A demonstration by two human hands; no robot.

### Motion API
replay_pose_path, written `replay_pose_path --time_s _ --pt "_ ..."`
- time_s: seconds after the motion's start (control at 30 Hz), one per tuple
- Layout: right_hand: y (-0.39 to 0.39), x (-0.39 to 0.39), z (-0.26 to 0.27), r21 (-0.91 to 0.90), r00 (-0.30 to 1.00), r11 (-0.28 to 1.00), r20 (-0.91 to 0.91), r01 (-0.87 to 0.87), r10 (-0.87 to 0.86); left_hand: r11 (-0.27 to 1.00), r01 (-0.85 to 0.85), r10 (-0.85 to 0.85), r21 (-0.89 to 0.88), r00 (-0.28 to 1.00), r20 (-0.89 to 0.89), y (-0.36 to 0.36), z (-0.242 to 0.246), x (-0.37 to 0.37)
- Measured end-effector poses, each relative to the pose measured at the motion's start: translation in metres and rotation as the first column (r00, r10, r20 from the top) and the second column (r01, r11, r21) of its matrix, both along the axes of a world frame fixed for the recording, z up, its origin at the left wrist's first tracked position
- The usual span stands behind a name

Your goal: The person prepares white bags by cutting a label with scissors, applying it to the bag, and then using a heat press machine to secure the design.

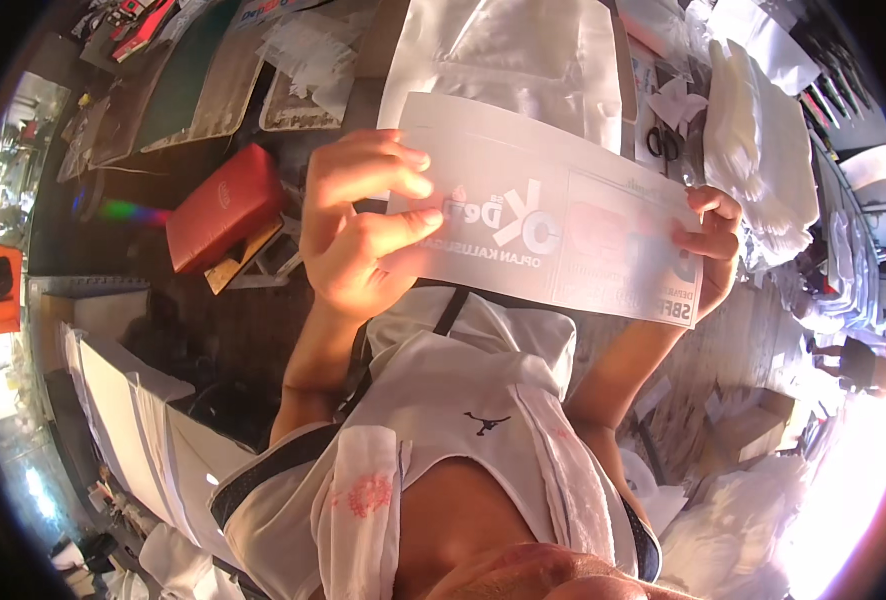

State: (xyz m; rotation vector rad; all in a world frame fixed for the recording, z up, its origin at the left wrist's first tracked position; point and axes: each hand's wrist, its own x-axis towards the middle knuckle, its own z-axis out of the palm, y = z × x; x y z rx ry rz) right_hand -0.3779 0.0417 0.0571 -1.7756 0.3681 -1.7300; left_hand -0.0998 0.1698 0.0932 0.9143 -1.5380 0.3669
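A long translucent whitish sheet (499, 251), printed with lettering and logos that partly show reversed, is stretched in front of my chest. My left hand (364, 225) grips its left end, thumb below and fingers above. At the right end my right hand (713, 236) pinches the sheet near its upper corner; part of that hand is hidden behind it. The sheet tilts down to the right and bows a little. Just beyond it lies a glossy white plastic bag or film (525, 52) on the work surface, its near part covered by the sheet.
Black-handled scissors (664, 142) and stacked white plastic bags (769, 150) lie at the upper right. A red padded block (225, 206) stands left of my left hand. Framed boards (195, 82) are at the upper left, a cardboard box (758, 427) at the lower right. Another person (855, 360) is far right.
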Motion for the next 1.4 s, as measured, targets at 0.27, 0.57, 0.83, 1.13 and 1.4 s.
replay_pose_path --time_s 0.27,0.57,0.83,1.13,1.4 --pt "-0.003 0.0 -0.011 0.061 0.999 0.998 0.036 -0.019 0.017 1.0 -0.008 0.005 0.03 0.996 0.092 0.004 0.002 -0.001" --pt "0.001 0.003 -0.009 0.071 1.0 0.997 0.027 -0.013 0.011 0.993 -0.101 0.097 0.058 0.993 0.059 0.005 -0.002 0.001" --pt "0.005 0.0 -0.008 0.038 0.996 0.997 -0.063 0.068 -0.065 0.99 -0.127 0.127 0.063 0.992 0.0 0.003 -0.011 0.005" --pt "0.02 0.005 0.013 -0.086 0.959 0.994 -0.27 0.061 -0.082 0.959 -0.244 0.258 0.141 0.962 -0.088 -0.002 -0.027 0.013" --pt "0.024 0.008 0.018 -0.064 0.948 0.998 -0.32 -0.021 -0.001 0.949 -0.28 0.293 0.146 0.953 -0.072 -0.009 -0.037 0.025"
